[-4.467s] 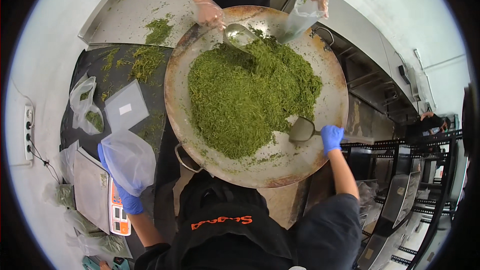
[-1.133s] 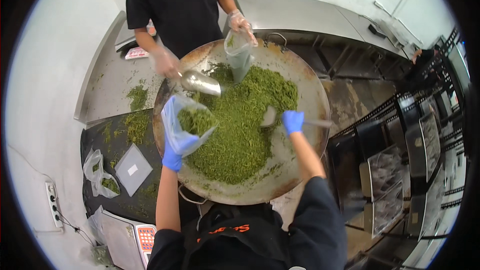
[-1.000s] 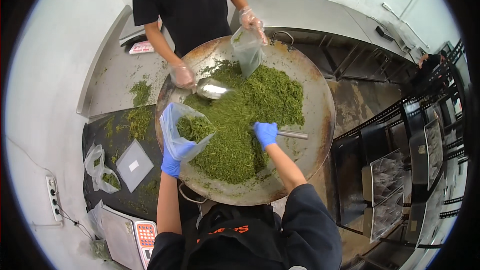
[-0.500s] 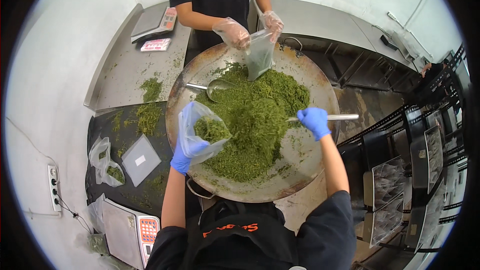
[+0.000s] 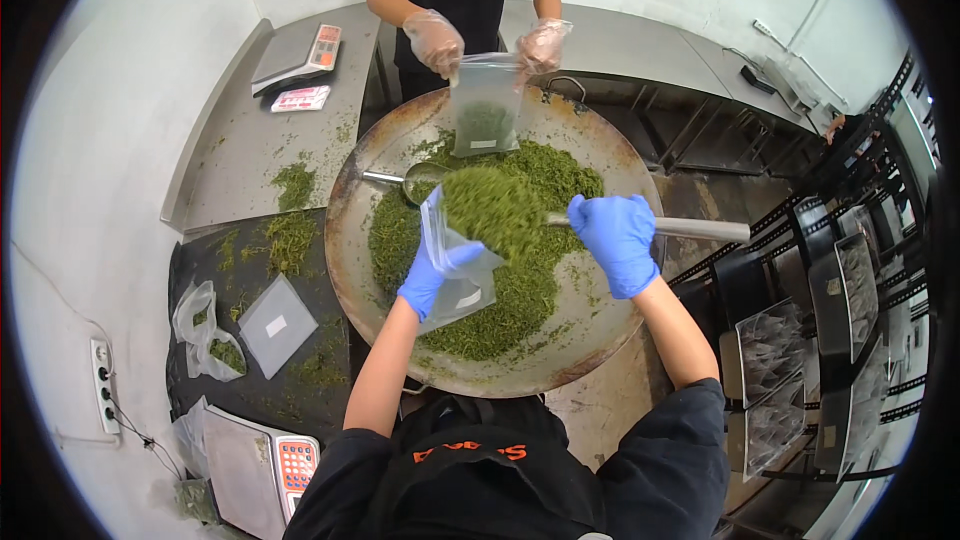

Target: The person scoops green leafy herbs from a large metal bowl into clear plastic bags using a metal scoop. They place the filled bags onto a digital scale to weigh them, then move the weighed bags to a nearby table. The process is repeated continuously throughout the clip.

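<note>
My left hand (image 5: 432,275), in a blue glove, grips a clear plastic bag (image 5: 458,292) near its mouth. My right hand (image 5: 616,243), also gloved in blue, is closed around the metal handle (image 5: 705,228) of a scoop. A heap of shredded green leaves (image 5: 492,210) covers the scoop's head, which is at the bag's opening. Beneath both hands is a wide, round metal pan (image 5: 600,325) with more green leaves (image 5: 505,315) in it. A second metal scoop (image 5: 425,175) rests on the leaves at the pan's left side.
Across the pan, a person's gloved hands (image 5: 540,45) hold up a partly filled clear bag (image 5: 486,110). Left stand two weighing scales (image 5: 240,475), a stack of flat bags (image 5: 277,325) and a knotted-looking plastic bag (image 5: 207,330). A black rack (image 5: 800,310) with trays of packets is at right.
My right hand has raised the loaded scoop to the bag's mouth. My left hand has moved right with the bag. The other person's bag has shifted left and now hangs upright.
</note>
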Available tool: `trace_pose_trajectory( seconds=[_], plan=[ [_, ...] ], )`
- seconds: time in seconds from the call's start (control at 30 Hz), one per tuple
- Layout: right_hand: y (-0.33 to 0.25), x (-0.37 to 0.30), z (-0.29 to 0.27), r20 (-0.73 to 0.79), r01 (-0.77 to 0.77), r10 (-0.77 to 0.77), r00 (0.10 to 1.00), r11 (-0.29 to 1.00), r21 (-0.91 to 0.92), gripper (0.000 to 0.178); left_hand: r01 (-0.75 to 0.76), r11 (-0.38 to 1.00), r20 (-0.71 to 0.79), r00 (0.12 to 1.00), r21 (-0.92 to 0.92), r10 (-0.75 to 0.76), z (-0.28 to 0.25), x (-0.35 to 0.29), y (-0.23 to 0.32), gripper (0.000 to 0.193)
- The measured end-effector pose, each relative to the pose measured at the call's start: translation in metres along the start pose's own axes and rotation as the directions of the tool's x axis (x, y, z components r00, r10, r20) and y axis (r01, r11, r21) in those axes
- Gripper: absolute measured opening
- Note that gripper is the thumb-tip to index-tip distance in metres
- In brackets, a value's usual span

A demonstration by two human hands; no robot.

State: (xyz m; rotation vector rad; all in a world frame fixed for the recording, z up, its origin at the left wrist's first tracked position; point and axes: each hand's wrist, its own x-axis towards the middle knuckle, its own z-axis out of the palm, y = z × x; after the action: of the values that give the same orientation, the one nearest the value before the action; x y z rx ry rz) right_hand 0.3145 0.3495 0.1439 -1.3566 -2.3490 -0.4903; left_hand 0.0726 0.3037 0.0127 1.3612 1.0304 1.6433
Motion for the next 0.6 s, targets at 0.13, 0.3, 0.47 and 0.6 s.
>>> trace_pose_trajectory(
  seconds=[0.13,0.3,0.47,0.6],
  plan=[
    [-0.008,0.011,-0.001,0.154,0.19,-0.189,0.97,0.982,0.014,0.026,0.16,0.93,-0.07,0.987,0.331,-0.144,-0.01,0.001,-0.016,0.119],
    [-0.013,0.04,-0.001,0.174,0.445,-0.447,0.877,0.894,0.053,0.017,0.043,0.827,0.063,0.994,0.561,-0.094,-0.002,0.003,-0.006,0.122],
    [-0.041,0.067,-0.004,0.282,0.627,-0.568,0.773,0.751,-0.205,0.008,-0.01,0.862,0.206,0.973,0.506,-0.109,-0.004,0.001,-0.017,0.123],
    [-0.063,0.08,-0.029,0.391,0.699,-0.579,0.715,0.588,-0.408,0.009,-0.044,0.958,0.256,0.966,0.285,-0.032,0.011,-0.006,-0.03,0.125]
  ],
)
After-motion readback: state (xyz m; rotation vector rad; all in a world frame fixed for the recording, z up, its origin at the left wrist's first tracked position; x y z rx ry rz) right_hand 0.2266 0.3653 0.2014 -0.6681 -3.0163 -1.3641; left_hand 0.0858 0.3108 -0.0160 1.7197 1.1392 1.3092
